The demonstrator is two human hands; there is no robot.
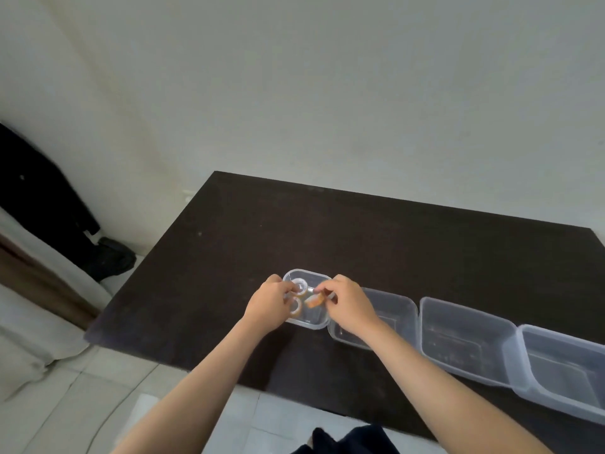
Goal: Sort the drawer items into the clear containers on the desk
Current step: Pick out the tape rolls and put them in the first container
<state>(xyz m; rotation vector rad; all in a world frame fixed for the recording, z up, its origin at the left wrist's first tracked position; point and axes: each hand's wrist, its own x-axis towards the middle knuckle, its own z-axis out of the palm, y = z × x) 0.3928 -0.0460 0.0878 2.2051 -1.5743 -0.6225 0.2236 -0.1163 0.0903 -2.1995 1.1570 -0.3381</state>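
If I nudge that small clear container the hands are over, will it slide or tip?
The small clear container looks thin-walled plastic and holds only a few tape rolls, so it is probably light and would slide on the smooth dark desk. It sits low and wide, so tipping seems unlikely. Its walls would likely flex if squeezed.

The support surface is a dark brown desk (360, 231) with a matte top, set against a pale wall. Four clear plastic containers rest directly on it in a row running from the centre toward the right edge — a small square container (319, 280) at the left end, then three larger rectangular ones: the second container (397, 304), the third container (465, 339) and the fourth container (563, 365). Adjacent containers touch or nearly touch — exact contact cannot be confirmed.
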